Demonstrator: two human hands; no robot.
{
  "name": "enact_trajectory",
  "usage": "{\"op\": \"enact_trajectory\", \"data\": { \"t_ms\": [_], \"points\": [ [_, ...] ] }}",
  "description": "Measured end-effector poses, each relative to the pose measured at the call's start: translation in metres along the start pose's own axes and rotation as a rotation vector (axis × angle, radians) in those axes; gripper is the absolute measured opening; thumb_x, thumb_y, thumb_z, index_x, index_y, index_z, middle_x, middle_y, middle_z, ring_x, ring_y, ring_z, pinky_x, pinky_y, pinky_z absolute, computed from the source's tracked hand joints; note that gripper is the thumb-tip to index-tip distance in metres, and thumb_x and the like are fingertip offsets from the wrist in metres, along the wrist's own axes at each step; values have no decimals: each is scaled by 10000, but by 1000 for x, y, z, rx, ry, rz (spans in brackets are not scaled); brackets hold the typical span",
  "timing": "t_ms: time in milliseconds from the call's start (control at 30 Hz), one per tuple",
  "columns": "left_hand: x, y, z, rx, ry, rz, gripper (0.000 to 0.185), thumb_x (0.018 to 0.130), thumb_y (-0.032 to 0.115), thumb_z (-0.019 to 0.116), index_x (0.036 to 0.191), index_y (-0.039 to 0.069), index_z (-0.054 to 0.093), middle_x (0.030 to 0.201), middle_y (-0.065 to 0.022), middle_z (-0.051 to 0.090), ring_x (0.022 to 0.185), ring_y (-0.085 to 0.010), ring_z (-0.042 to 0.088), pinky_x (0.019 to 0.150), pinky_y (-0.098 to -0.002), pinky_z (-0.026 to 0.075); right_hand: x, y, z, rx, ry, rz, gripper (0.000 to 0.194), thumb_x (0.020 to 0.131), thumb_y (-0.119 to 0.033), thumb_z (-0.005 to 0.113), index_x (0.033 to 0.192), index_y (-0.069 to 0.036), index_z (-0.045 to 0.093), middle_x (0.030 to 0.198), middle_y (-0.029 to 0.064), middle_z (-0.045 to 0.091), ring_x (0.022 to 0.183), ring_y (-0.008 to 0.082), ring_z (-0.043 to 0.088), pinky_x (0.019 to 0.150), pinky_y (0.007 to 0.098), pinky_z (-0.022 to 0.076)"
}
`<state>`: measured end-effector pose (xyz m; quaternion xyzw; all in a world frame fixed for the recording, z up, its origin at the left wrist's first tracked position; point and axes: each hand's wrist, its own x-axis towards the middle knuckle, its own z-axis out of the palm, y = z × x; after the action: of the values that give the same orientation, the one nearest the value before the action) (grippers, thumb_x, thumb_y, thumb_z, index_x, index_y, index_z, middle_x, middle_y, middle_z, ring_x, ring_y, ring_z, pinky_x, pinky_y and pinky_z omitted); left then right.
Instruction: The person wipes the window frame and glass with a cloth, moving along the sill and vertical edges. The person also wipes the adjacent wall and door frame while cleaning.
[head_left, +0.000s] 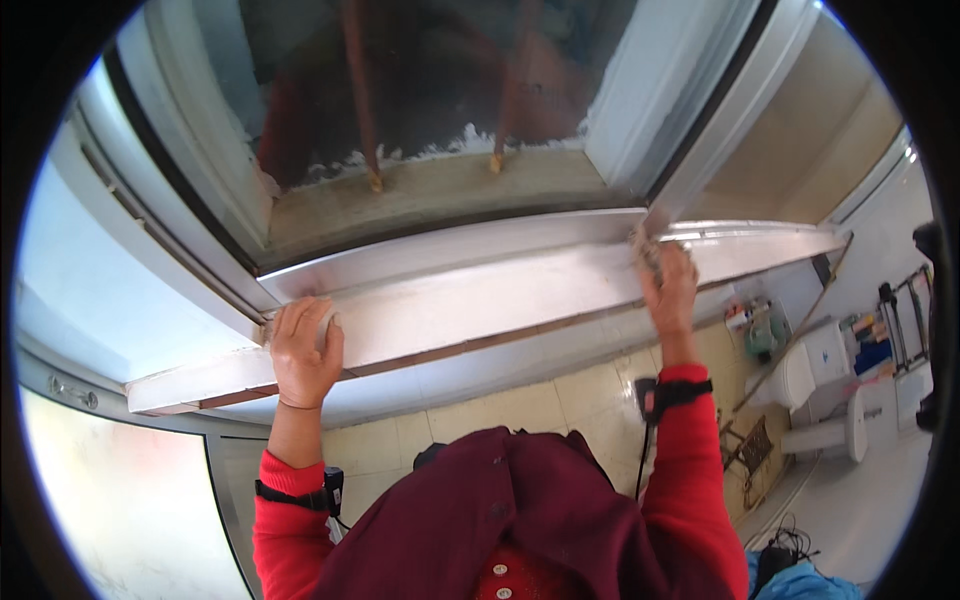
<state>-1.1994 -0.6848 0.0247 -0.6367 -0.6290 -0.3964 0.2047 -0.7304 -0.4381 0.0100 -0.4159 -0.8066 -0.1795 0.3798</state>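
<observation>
A crumpled greyish-brown cloth (645, 251) is in my right hand (673, 289). It is pressed on the white windowsill (480, 300) near the lower right corner of the glass pane (442, 180), and its far edge looks blurred. My left hand (306, 352) rests on the sill's left part, beside the lower left corner of the metal window frame (450, 244). Its thumb is apart from the fingers, and I see nothing held in it. Behind the pane stand two rusty bars (360, 97) on a rough outer ledge.
Below the sill are a tiled wall and a yellowish tiled floor (525, 405). To the right are a toilet (791, 379), a pedestal washbasin (847, 427), a leaning stick (802, 322) and a small folding stool (750, 450). A frosted door panel (112, 495) stands at lower left.
</observation>
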Motion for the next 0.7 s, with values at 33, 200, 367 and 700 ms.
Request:
{"op": "enact_trajectory", "data": {
  "t_ms": [33,200,367,700],
  "points": [
    [0,0,0,19,-3,19,251,772,10,711,1022,1,704,1035,-166,673,950,-373,634,868,-447,508,-2,22,0,-73,-24,103,385,882,-264,666,1188,-31,642,1258,176,609,1160,397,558,994,504,409],
    [2,2,3,7,-12,21,257,775,7,706,1032,9,705,1052,-161,675,956,-352,640,862,-431,513,-7,66,18,-172,71,242,469,834,-342,718,1215,-81,638,1297,194,585,1162,414,551,1015,518,411],
    [4,4,3,40,-22,26,222,812,21,706,1034,12,706,1038,-161,678,947,-349,643,857,-425,516,-10,-18,20,114,24,70,511,788,-238,756,1230,-36,597,1278,206,565,1183,425,528,1001,528,429],
    [-1,-3,4,72,-46,23,207,828,29,703,1032,-4,710,1062,-174,684,985,-358,642,902,-446,495,5,-176,0,456,-197,-249,586,719,-259,758,1257,-95,593,1294,195,541,1183,397,529,1034,506,426]
  ]
}}
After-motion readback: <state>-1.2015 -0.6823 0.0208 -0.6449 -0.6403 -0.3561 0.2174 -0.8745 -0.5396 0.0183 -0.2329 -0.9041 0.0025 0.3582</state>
